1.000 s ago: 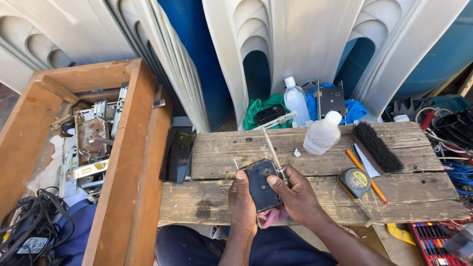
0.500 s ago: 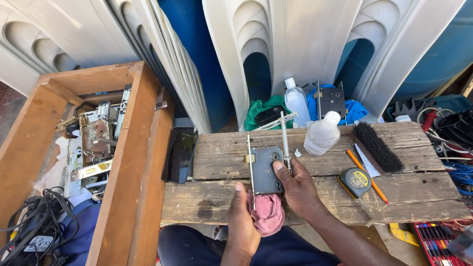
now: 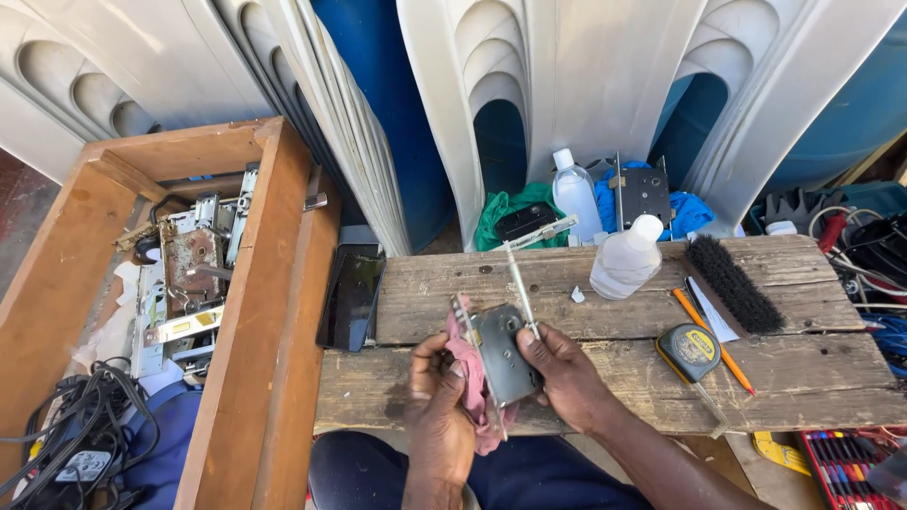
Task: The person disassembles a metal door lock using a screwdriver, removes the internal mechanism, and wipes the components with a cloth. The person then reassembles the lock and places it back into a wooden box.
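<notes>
Nearest the viewer, the left hand (image 3: 442, 416) presses a pink rag (image 3: 470, 373) against the grey mortise lock body (image 3: 504, 357), its fingers curled and closed on cloth and case together. The right hand (image 3: 565, 375) supports the lock from the other side, fingers clamped on its lower edge, with a thin metal rod (image 3: 521, 283) rising from the grip; whether the rod is fixed to the lock cannot be told. The lock is held tilted just above the front edge of the plank bench (image 3: 812, 378), touching only the hands. Judged from this, wiping is under way: the case looks fairly clean on its visible face, the hidden face is unknown, and nothing shows it fitted anywhere yet.

Middle ground, on the bench: a tape measure (image 3: 691, 348), an orange pencil (image 3: 710, 338), a black brush (image 3: 732, 282), a clear plastic bottle (image 3: 625, 258), and a dark phone (image 3: 351, 297) at the left end.

Far ground: a second lock case (image 3: 642, 192) on blue cloth, and a wooden crate (image 3: 269, 312) of lock parts at left.
</notes>
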